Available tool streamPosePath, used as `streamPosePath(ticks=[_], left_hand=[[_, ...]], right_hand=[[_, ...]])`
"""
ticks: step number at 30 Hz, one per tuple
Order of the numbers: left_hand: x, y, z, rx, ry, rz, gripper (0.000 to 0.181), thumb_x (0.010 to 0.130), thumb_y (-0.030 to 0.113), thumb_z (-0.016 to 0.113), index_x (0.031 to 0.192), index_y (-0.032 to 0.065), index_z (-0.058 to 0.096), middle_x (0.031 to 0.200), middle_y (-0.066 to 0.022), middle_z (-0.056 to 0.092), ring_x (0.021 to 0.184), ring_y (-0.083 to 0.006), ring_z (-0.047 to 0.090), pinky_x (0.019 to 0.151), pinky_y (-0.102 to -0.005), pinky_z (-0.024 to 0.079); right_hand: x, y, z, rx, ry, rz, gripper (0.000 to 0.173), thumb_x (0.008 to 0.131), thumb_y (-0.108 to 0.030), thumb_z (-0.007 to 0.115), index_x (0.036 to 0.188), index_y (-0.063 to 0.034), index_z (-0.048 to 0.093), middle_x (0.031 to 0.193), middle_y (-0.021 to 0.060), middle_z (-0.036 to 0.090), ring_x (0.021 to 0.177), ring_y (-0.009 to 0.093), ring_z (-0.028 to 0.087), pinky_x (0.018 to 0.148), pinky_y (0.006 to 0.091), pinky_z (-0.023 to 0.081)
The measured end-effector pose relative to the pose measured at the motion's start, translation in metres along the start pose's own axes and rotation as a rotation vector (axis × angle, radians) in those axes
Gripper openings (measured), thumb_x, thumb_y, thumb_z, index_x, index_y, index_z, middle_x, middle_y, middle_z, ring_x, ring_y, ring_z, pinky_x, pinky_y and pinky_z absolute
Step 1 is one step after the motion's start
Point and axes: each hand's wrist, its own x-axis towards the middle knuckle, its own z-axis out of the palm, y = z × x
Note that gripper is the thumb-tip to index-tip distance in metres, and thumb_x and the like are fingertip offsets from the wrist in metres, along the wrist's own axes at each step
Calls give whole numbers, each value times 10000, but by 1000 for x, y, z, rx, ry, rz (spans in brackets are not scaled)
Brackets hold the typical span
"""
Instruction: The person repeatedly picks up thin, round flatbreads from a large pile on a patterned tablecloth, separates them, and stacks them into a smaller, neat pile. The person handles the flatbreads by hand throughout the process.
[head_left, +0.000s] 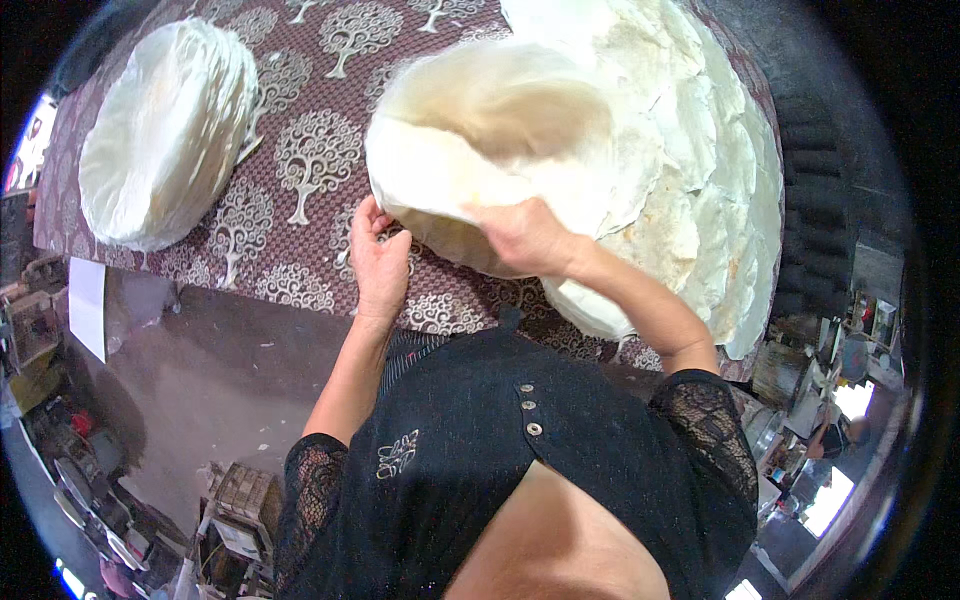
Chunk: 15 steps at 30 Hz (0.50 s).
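A thin, pale, pouch-like sheet of soft fibre (450, 161), resembling silk floss wadding, hangs before me over the table. My left hand (380, 259) pinches its near left edge between thumb and fingers. Closed in a fist, my right hand (529, 238) grips the near edge further right. The upper part of the sheet is blurred and bulges in a hollow fold. To its right spreads a broad layer of overlapping white fibre sheets (686, 217), with faint yellowish patches. The held sheet covers part of this layer.
A thick stack of round white fibre sheets (161, 142) rests at the left of the table. The patterned tablecloth (319, 161) shows white trees on dark red. A white sheet (88, 307) hangs at the table's left edge. Behind me on the floor stands a crate-like box (244, 495).
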Motion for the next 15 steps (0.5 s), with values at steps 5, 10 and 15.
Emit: streamPosePath(ticks=[5,10,15], left_hand=[[1,18,-7,-187,-34,-196,650,796,-74,451,1398,-60,206,1220,-155,499,1054,-190,540,847,-299,493],[-3,13,-12,-249,-130,-247,663,801,-62,438,1410,-52,177,1178,-179,528,1008,-216,575,808,-322,513],[-2,5,-11,-345,-336,-422,444,820,-50,460,1257,-11,392,1138,-145,575,1016,-220,598,844,-355,507]], right_hand=[[-8,2,41,-139,224,-136,281,763,-113,559,1043,-132,536,738,101,631,645,295,648,557,394,520],[-19,1,4,-423,309,-186,327,719,-57,575,1026,-134,657,671,23,600,552,150,585,515,295,504],[-21,-19,10,-466,369,-179,282,704,-49,581,971,-93,659,712,23,586,658,175,582,549,304,473]])
